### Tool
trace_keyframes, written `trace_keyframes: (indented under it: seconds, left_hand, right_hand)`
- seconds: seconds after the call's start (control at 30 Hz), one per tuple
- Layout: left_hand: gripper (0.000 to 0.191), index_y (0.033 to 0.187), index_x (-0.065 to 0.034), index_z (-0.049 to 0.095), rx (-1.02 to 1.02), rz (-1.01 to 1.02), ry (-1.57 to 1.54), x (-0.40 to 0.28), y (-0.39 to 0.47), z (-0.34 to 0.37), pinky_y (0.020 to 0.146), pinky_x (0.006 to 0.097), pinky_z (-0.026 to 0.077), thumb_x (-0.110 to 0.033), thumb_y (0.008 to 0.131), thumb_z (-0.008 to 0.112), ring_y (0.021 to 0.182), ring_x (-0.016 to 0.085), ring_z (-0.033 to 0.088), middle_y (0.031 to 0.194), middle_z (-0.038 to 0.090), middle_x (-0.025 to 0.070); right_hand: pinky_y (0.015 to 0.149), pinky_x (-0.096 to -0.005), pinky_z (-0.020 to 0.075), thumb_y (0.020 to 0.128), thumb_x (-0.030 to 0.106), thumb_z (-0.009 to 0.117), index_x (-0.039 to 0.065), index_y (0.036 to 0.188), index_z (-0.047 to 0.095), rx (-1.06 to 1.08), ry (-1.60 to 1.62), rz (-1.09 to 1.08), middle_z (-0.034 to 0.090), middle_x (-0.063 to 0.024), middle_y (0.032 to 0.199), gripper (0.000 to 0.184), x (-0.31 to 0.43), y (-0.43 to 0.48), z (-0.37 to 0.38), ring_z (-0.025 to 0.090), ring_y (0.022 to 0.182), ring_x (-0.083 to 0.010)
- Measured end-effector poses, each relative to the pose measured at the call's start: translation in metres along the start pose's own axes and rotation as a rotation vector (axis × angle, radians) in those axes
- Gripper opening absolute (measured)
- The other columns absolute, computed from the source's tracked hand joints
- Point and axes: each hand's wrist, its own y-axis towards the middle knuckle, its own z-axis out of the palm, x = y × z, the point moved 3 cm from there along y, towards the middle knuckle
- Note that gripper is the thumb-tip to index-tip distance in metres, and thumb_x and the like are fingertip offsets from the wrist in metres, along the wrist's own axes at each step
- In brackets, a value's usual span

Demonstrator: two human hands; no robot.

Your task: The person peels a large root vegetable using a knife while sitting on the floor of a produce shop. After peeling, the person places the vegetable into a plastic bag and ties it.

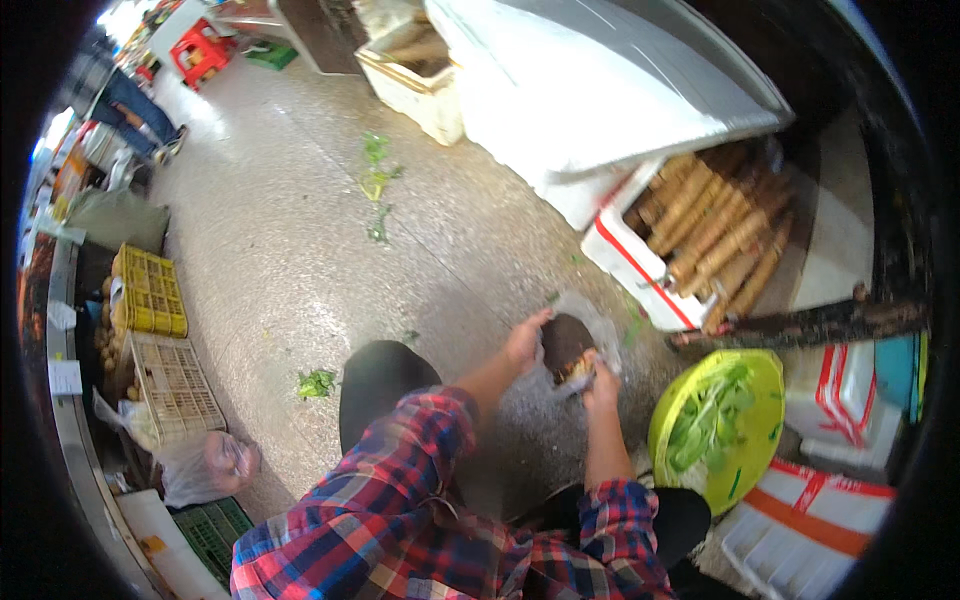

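My left hand (529,341) grips the left side of a clear plastic bag (600,319), held over the floor in front of my knees. Its right side is pinched by my right hand (602,384), low near the rim. Between the hands shows a dark brown rounded area (566,341), which I cannot identify. Small orange and yellowish bits (574,369) lie at its lower edge, next to my right fingers. To the right of my right forearm stands a yellow-green plastic basin (739,480) with leafy green vegetables (709,427) in it.
A foam box (637,274) of long brown roots (712,217) stands ahead right, near a dark wooden beam (795,326). Plastic crates (154,289) line the left side. Leaf scraps (315,384) lie on the speckled floor (270,225). A person (131,105) stands far left.
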Motion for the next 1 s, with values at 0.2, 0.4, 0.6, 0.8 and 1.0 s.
trace_keyframes:
  seconds: [0.2,0.4,0.6,0.8,1.0]
  left_hand:
    - [0.052,0.125,0.0020,0.039,-0.167,0.080,0.387,-0.063,-0.075,0.051,0.090,0.0291,0.037,-0.014,0.078,0.055,0.108,0.024,0.047,0.117,0.050,0.0176]
    - [0.022,0.095,-0.0007,0.062,0.097,0.430,0.820,-0.094,-0.197,0.052,0.080,0.0314,0.045,-0.016,0.083,0.053,0.092,0.024,0.058,0.092,0.061,0.0136]
    - [0.030,0.092,-0.0003,0.061,-0.089,0.248,0.323,-0.090,-0.194,0.053,0.071,0.0327,0.044,-0.027,0.082,0.054,0.080,0.027,0.058,0.082,0.061,0.0176]
    - [0.030,0.104,-0.0043,0.058,-0.619,0.500,0.615,-0.071,-0.279,0.033,0.074,0.0366,0.046,-0.012,0.075,0.053,0.080,0.030,0.060,0.081,0.062,0.0182]
    - [0.027,0.099,-0.0031,0.060,-0.624,0.583,0.317,-0.105,-0.421,-0.028,0.067,0.0336,0.049,-0.009,0.073,0.055,0.072,0.024,0.063,0.077,0.063,0.0148]
  right_hand:
    - [0.077,-0.0369,0.0432,0.070,0.000,0.053,-0.011,0.092,0.053,-0.435,-0.709,-0.284,0.055,-0.0176,0.094,0.025,0.069,-0.008,0.006,0.054,0.088,-0.0277]
    - [0.085,-0.0313,0.0394,0.080,-0.001,0.043,-0.002,0.098,0.057,0.128,-0.918,-0.586,0.056,-0.0119,0.102,0.022,0.114,-0.079,0.100,0.053,0.094,-0.0215]
    - [0.091,-0.0328,0.0371,0.089,0.019,0.047,-0.001,0.118,0.045,0.469,-0.714,-0.145,0.048,-0.0120,0.117,0.036,0.086,-0.155,0.134,0.047,0.106,-0.0204]
    - [0.091,-0.0370,0.0359,0.080,0.015,0.057,-0.002,0.123,0.041,0.682,-2.226,-0.151,0.042,-0.0175,0.121,0.049,0.134,-0.239,0.154,0.042,0.113,-0.0285]
    - [0.046,-0.0353,0.0418,0.077,0.012,0.043,0.001,0.079,0.057,0.638,-1.858,0.166,0.053,-0.0117,0.059,0.018,0.256,-0.217,0.077,0.054,0.055,-0.0237]
